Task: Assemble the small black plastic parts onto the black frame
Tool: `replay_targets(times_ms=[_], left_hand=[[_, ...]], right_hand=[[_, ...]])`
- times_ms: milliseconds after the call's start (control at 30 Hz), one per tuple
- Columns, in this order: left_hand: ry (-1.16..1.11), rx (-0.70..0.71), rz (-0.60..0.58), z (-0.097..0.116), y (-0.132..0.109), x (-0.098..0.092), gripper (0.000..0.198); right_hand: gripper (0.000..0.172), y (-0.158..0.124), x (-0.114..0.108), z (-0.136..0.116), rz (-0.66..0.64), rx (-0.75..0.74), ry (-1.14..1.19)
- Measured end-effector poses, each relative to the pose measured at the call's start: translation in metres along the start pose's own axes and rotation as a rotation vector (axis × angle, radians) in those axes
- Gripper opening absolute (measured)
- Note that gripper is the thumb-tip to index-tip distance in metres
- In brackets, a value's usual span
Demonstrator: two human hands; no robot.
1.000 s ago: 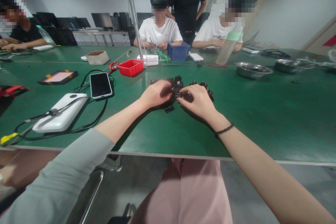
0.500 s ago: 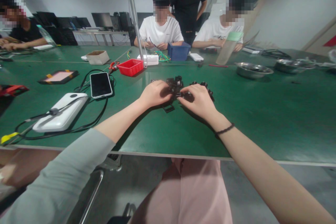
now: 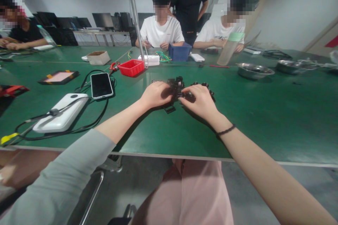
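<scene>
A cluster of small black parts (image 3: 179, 81) lies on the green table (image 3: 163, 137) in front of me. My left hand (image 3: 157, 94) is closed at the cluster's left side, its fingers curled on a black piece that they mostly hide. To its right, my right hand (image 3: 199, 100) pinches a dark, shiny part (image 3: 188, 96) between thumb and fingers. The two hands are close together but apart. A flat black piece (image 3: 169, 109) lies just below my left fingers. More black parts (image 3: 205, 85) show behind my right hand. Their exact kind is too small to tell.
Left of my hands lie a phone (image 3: 101, 85), a white power bank (image 3: 62, 112) and black cables. A red tray (image 3: 131, 68) stands by a metal pole (image 3: 136, 17). Farther back are a blue bin (image 3: 180, 52), a bottle (image 3: 230, 49) and a metal bowl (image 3: 255, 70). Co-workers sit opposite.
My hands and the black parts look unmoved. Across the table, the co-worker in white has shifted their head and hands slightly left.
</scene>
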State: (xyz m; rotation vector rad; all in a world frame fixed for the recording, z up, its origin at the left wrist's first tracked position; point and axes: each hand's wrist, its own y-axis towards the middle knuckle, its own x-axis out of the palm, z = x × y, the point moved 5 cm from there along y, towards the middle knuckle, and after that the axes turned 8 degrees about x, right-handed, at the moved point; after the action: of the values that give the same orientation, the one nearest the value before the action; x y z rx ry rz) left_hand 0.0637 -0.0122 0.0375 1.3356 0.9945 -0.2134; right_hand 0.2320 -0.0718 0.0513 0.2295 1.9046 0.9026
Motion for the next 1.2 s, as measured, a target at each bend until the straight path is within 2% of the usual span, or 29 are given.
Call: replay_targets(times_ms=[267,533,933,1200], left_hand=[[-0.001,0.081,0.077,0.004,0.000,-0.002,0.024],[-0.031,0.115,0.105,0.008,0.001,-0.006,0.023],[-0.020,0.131,0.056,0.010,0.003,-0.006,0.023],[-0.026,0.177,0.063,0.011,0.002,-0.005,0.024]], right_hand=[[0.013,0.000,0.000,0.000,0.006,0.000,0.000],[0.013,0.000,-0.001,-0.001,0.012,0.001,0.020],[0.016,0.000,-0.001,-0.002,-0.032,0.011,0.048],[0.019,0.001,-0.001,-0.003,-0.043,-0.014,0.049]])
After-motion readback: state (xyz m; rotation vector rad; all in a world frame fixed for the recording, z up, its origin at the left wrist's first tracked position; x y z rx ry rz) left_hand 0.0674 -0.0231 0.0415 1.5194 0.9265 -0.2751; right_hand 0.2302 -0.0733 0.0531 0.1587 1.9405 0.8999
